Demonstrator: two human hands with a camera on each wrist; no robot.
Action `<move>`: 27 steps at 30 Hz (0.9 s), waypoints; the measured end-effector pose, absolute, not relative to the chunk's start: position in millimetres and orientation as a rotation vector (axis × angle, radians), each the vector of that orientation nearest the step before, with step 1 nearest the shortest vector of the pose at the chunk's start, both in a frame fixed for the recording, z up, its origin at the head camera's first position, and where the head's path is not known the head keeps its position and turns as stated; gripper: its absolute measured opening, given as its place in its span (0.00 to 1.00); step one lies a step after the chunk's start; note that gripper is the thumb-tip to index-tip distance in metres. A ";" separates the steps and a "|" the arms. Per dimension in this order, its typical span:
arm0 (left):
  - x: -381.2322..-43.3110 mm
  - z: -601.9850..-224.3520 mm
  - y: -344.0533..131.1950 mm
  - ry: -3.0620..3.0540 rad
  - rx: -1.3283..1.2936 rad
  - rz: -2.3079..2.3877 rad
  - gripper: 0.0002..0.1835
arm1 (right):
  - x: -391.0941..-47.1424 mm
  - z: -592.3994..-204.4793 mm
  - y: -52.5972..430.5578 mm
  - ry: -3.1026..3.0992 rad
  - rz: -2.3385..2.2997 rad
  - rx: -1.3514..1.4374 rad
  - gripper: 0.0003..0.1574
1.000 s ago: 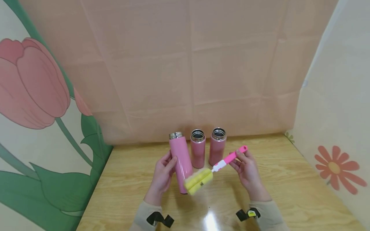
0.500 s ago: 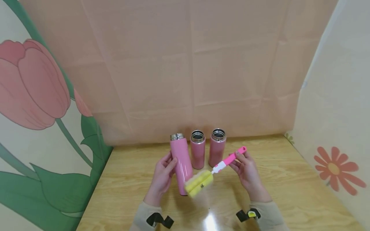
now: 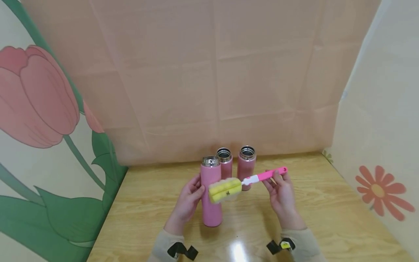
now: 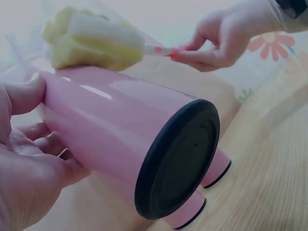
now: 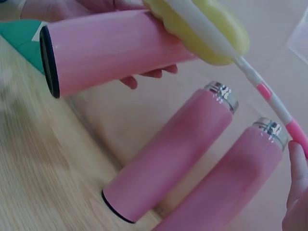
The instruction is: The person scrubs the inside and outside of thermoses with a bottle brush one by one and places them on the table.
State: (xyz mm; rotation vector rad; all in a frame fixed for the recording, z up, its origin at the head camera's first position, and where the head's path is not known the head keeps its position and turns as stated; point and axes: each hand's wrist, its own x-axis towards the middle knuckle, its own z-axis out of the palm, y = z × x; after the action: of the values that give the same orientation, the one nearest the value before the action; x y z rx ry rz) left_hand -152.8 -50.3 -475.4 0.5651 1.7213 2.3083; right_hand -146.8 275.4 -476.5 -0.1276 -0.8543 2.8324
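Observation:
My left hand (image 3: 188, 202) grips a pink metal bottle (image 3: 211, 214) round its side, thumb in front. The bottle is lidless at its silver neck, and its black base (image 4: 180, 161) shows in the left wrist view, raised off the table. With my right hand (image 3: 281, 194) I hold a bottle brush by its pink handle (image 3: 270, 175). The brush's yellow sponge head (image 3: 226, 190) lies across the front of the bottle; in the left wrist view it appears to touch the side.
Two more pink bottles stand upright behind, one (image 3: 226, 169) partly covered by the held bottle, the other (image 3: 246, 163) to its right. Both have open silver mouths. They stand on a wood-grain table (image 3: 147, 203), with a pinkish cloth backdrop (image 3: 262, 80) behind.
The held bottle has moved right and toward me and turned more upright, now partly hiding a standing bottle. The brush has risen and swung closer to level, its head higher on the bottle.

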 end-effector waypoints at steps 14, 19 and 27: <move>-149.0 -473.2 -45.4 1.821 0.527 2.249 0.36 | -141.5 -468.6 271.3 -0.625 2.834 -0.228 0.03; -146.8 -475.1 -46.6 1.842 0.502 2.258 0.35 | -140.4 -469.3 269.8 -0.624 2.841 -0.224 0.03; -146.4 -473.1 -47.6 1.790 0.522 2.265 0.37 | -140.6 -468.8 267.2 -0.643 2.823 -0.252 0.03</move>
State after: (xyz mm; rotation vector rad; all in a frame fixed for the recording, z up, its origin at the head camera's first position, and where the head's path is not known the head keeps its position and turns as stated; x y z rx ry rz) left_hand -146.4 -47.6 -473.1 0.5216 1.7899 2.2645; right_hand -140.6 267.2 -468.8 -0.2522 -0.6431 2.8231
